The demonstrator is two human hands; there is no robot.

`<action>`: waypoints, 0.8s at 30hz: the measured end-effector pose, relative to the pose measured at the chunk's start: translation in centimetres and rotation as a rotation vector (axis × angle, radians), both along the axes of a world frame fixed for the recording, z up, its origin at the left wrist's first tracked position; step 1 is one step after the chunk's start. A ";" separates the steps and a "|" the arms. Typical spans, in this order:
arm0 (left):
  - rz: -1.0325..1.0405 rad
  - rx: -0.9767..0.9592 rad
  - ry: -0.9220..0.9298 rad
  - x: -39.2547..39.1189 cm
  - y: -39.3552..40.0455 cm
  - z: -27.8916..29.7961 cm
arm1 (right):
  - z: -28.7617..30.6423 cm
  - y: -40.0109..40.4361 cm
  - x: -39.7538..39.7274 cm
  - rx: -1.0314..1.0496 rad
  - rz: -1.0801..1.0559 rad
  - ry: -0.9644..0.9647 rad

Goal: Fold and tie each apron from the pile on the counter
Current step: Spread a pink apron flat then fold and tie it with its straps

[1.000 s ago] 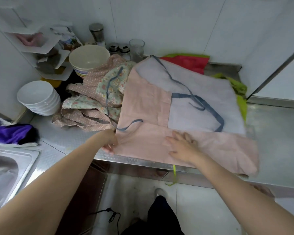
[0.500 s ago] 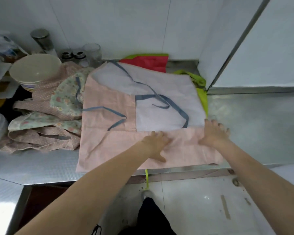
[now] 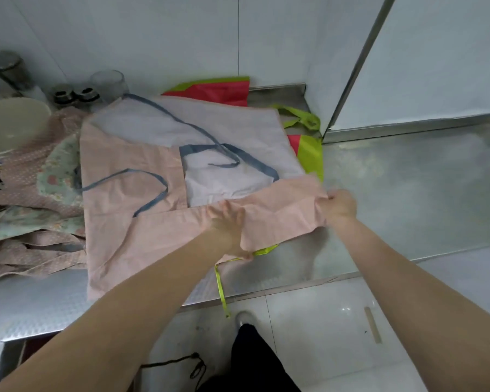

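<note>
No writing is legible. The pink apron [image 3: 130, 230] lies on the steel counter [image 3: 408, 193]. Since half a second ago, the right hand [image 3: 338, 206] has pinched and lifted its right edge; the left hand [image 3: 228, 224] seemingly presses flat, fingers spread.

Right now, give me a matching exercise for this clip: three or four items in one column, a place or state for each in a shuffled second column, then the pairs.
1. pink apron
2. left hand
3. right hand
4. green strap

A. hangs over the counter's front edge
B. grips the apron's lifted right corner
C. spread on the counter, blue ties on top
D. rests on the apron's middle

Pairs: 1-C, 2-D, 3-B, 4-A
</note>
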State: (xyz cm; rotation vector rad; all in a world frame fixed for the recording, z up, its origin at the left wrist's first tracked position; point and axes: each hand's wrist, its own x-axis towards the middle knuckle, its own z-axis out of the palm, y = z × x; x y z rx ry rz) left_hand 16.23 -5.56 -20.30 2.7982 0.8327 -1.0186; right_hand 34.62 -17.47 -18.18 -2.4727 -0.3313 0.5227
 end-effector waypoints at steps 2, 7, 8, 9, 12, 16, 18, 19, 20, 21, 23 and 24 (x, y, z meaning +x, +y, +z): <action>0.000 0.010 0.031 0.1 -0.1 0.1 | 0.4 0.8 0.1 0.246 -0.073 0.044; 0.007 0.009 0.051 0.1 0.1 0.1 | 3.7 1.9 -0.3 0.066 0.317 -0.420; -0.006 0.005 0.058 0.0 0.0 0.2 | 4.3 1.6 -0.2 -0.024 0.382 -0.472; -0.015 0.004 0.059 0.0 0.0 0.5 | 4.7 1.3 0.1 -0.145 0.425 -0.516; -0.020 -0.061 0.060 0.0 -0.1 1.6 | 4.4 0.6 0.8 -0.491 0.458 -0.527; 0.032 -0.250 -0.105 -0.7 1.4 2.4 | 2.5 1.8 -3.1 -0.498 0.606 -0.760; 0.020 -0.202 -0.198 -2.0 1.8 2.1 | 1.4 3.1 -6.2 -0.472 0.744 -0.835; 0.036 -0.172 -0.206 -2.8 1.7 1.9 | 1.0 3.6 -7.7 -0.472 0.801 -0.833; 0.057 -0.152 -0.191 -3.5 1.6 1.5 | 0.5 4.0 -9.1 -0.478 0.854 -0.849; 0.078 -0.141 -0.161 -4.1 1.4 1.2 | 0.0 4.1 -10.5 -0.480 0.931 -0.875; 0.113 -0.118 -0.114 -4.8 1.3 0.6 | -1.3 3.8 -12.9 -0.511 1.218 -0.775; 0.116 -0.105 -0.109 -4.9 1.3 0.2 | -1.9 3.5 -13.4 -0.535 1.279 -0.643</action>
